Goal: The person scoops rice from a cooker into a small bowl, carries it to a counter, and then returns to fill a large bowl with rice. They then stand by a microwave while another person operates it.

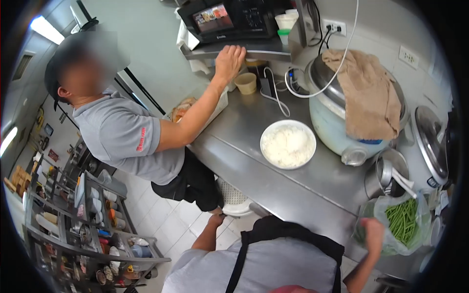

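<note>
My right hand (373, 237) is at the near edge of a clear plastic bag (421, 219) of long green beans (402, 220), overlapping it in this view; its fingers are smeared by motion. Low at my left side, my left hand (215, 220) hangs beyond the counter's front edge, by the other person's leg and a white perforated stool (233, 195); its fingers hardly show. In front of me a white bowl (313, 150) heaped with cooked white rice (288, 144) stands on the steel counter (234, 132).
A large rice cooker (330, 122) with a brown cloth (369, 97) over its lid stands behind the bowl. Metal pots (376, 178) sit to its right. At left a person in a grey shirt (119, 129) rests a hand (229, 62) on the microwave shelf (239, 51). Cables trail over the counter.
</note>
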### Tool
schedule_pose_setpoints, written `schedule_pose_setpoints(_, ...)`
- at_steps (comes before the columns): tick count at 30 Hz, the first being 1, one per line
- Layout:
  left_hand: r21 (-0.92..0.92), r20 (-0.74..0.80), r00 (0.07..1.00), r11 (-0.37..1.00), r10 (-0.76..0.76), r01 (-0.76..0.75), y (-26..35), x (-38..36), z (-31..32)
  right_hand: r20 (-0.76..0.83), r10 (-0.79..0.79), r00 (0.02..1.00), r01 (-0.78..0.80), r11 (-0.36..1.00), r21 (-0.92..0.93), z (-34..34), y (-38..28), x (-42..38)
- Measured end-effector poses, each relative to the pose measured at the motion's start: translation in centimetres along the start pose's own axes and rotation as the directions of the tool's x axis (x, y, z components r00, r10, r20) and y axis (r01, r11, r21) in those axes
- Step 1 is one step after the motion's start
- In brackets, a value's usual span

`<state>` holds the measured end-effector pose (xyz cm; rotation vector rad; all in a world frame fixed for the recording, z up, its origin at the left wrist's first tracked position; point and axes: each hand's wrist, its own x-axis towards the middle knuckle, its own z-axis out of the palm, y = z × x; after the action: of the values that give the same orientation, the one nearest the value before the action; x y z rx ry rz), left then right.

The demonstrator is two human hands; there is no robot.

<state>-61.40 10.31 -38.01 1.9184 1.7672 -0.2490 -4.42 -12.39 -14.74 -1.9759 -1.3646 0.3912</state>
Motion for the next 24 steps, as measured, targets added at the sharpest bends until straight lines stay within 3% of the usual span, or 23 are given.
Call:
schedule_pose_setpoints(1,-0.099,-0.047,0.977,0.974,-0.208,0.203,1.0,0.7,-0.1,-0.092,0.278,0.956,-0.256,0.945,0.204,-2.7,-1.1,-1.4)
schedule_pose_setpoints(2,-0.067,-0.039,0.991,0.990,-0.128,0.126,-0.8,3.5,2.0,-0.230,0.424,0.876,-0.336,0.879,0.339,-4.5,3.8,-3.8)
schedule_pose_setpoints(3,0.140,-0.179,0.979,0.987,0.097,-0.072,-1.2,4.8,2.9,-0.431,0.464,0.774,-0.314,0.872,0.375,-6.6,7.0,-6.1)
schedule_pose_setpoints(4,0.087,-0.069,0.997,0.996,0.017,-0.011,0.4,4.6,2.1,-0.578,0.429,0.694,-0.247,0.896,0.368,-8.9,8.7,-8.5)
schedule_pose_setpoints(6,0.187,0.130,0.991,0.982,-0.006,-0.019,3.9,3.6,0.0,-0.821,0.320,0.473,-0.136,0.947,0.290,-13.4,11.7,-13.1)
schedule_pose_setpoints(8,0.145,0.229,0.973,0.989,-0.003,-0.031,5.3,3.6,-0.6,-0.889,0.371,0.267,0.111,0.905,0.411,-13.5,0.6,-13.8)
schedule_pose_setpoints(9,0.201,0.234,0.972,0.978,0.013,-0.062,5.4,4.3,-0.3,-0.880,0.428,0.208,0.183,0.867,0.464,-12.2,-1.4,-14.0)
schedule_pose_setpoints(13,0.265,0.216,0.943,0.915,0.252,-0.305,2.3,9.8,3.7,-0.682,0.682,0.264,0.238,0.640,0.731,-6.0,2.4,-14.5)
schedule_pose_setpoints(16,-0.031,0.039,0.998,0.998,0.051,-0.050,8.6,3.1,-2.9,-0.508,0.802,0.315,0.262,0.441,0.859,-1.2,6.4,-14.7)
schedule_pose_setpoints(20,-0.052,0.086,0.995,0.997,0.055,-0.051,8.2,1.7,-3.2,-0.331,0.863,0.382,0.278,0.234,0.932,4.0,11.6,-14.9)
schedule_pose_setpoints(23,-0.012,0.090,0.992,0.996,-0.084,0.086,6.3,0.9,-2.5,-0.242,0.861,0.447,0.272,0.126,0.954,6.9,15.0,-14.4)
schedule_pose_setpoints(24,-0.069,0.055,0.998,0.997,-0.025,0.029,3.8,1.7,-0.5,-0.217,0.857,0.468,0.272,0.094,0.958,7.8,15.9,-14.1)
